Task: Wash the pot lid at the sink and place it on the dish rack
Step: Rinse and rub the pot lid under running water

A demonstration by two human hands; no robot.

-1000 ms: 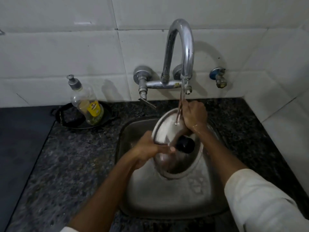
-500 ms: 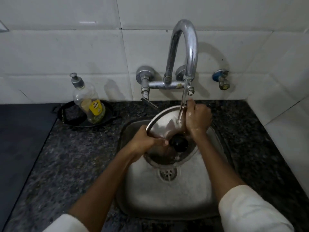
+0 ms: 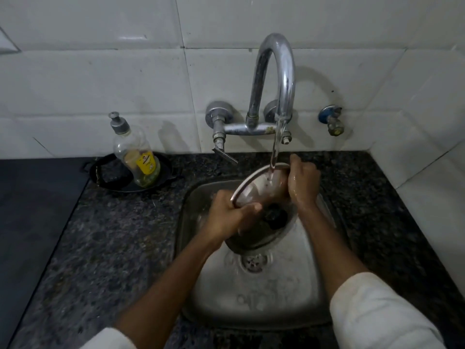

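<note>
Left hand point(image 3: 227, 212), centre of the frame: fingers curled round the left rim of the pot lid point(image 3: 254, 190), thumb laid on its upper face. Right hand point(image 3: 302, 182), just right of centre: wet, clenched over the lid's far right rim. Steel pot lid: held tilted between both hands above the sink point(image 3: 254, 298), far edge raised, black knob point(image 3: 275, 215) facing the camera. Stream of water point(image 3: 274, 157): seen falling from the chrome swan-neck tap point(image 3: 276, 79) onto the raised part of the lid. Drain strainer point(image 3: 253, 261): visible in the basin below the lid. White sleeves point(image 3: 382, 313): at the lower edge of the frame. Speckled dark granite counter point(image 3: 120, 235): set around the sink. Pump bottle of dish liquid point(image 3: 137, 157): stood upright in a black dish point(image 3: 161, 180), left of centre against the white wall tiles point(image 3: 100, 84). Small wall valve point(image 3: 332, 120): fixed at right of the tap.
</note>
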